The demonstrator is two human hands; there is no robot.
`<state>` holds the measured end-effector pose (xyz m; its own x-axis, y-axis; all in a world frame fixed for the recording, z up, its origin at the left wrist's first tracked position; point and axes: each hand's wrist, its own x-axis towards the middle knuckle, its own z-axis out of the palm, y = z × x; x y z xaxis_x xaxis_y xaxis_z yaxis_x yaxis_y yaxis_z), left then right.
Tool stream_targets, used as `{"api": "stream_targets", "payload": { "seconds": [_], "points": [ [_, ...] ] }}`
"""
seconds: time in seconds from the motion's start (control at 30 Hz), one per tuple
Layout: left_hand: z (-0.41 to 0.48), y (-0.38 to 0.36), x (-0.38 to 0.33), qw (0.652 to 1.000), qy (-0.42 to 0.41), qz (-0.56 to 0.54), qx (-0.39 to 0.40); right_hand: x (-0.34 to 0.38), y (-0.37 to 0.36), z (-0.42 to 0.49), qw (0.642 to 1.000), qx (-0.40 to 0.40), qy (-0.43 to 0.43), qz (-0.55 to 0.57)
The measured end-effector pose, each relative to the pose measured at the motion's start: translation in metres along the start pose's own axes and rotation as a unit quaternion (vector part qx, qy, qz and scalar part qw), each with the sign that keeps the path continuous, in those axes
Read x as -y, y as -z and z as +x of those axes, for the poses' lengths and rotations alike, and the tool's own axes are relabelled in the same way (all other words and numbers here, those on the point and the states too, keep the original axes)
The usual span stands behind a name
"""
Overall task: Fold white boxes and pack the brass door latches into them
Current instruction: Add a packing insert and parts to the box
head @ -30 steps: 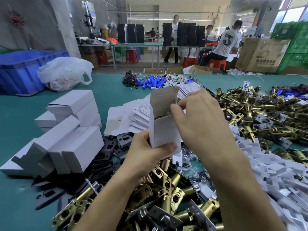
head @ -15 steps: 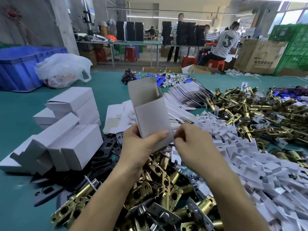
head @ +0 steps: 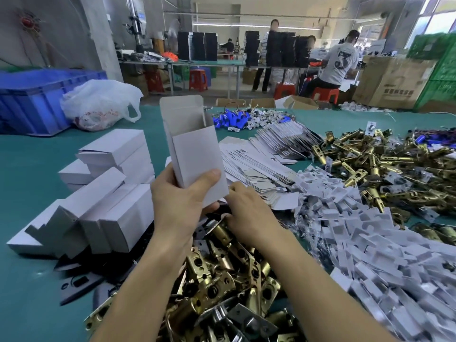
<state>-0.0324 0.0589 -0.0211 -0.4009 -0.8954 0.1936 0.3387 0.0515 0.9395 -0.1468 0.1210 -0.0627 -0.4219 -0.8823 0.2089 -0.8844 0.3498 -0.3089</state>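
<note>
Head view: my left hand (head: 180, 206) grips the white box (head: 197, 154) low down, thumb flat across its front panel and fingers curled behind. The box stands nearly upright with its long axis vertical, leaning a little to the left. Its open mouth points up and the tuck flap rises at the far edge. The bottom end sits in my palm, so I cannot see whether it is closed.

My right hand (head: 249, 215) is just below and right of the box, fingers curled down onto a brass latch (head: 218, 229). I cannot tell whether they have closed round it. That latch lies tilted, barrel end up toward my fingers and plate end down to the left. It tops the latch pile (head: 222, 280) directly beneath the box.

I judge the box to be light, thin card that dents easily. It should be held by its lower side walls, gently, so the mouth keeps its shape. The latch looks heavy, rigid and smooth. I would take it by the barrel and keep clear of the plate edges, then line its long axis up with the box's before sliding it in.

Left of the box sit folded boxes (head: 111, 188) on the table (head: 29, 169). Flat blanks (head: 266, 154) lie to its right.
</note>
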Motion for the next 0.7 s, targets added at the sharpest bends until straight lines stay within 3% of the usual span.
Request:
{"api": "stream_targets", "payload": {
  "seconds": [0.13, 0.27, 0.4, 0.7],
  "points": [
    [-0.001, -0.001, -0.003, 1.0, 0.008, -0.01, 0.014, 0.003, 0.004, 0.009, 0.994, 0.039, 0.065, -0.076],
    [-0.006, -0.005, -0.003, 0.999, 0.025, -0.003, 0.031, 0.0, 0.009, 0.014, 0.989, 0.122, 0.036, -0.069],
    [-0.003, -0.003, -0.003, 0.999, 0.036, -0.009, 0.028, 0.005, 0.009, 0.011, 0.996, 0.09, 0.01, 0.008],
    [-0.006, -0.003, -0.005, 0.999, 0.04, -0.001, 0.037, 0.006, 0.003, 0.015, 0.999, 0.029, -0.002, -0.015]
  ]
}}
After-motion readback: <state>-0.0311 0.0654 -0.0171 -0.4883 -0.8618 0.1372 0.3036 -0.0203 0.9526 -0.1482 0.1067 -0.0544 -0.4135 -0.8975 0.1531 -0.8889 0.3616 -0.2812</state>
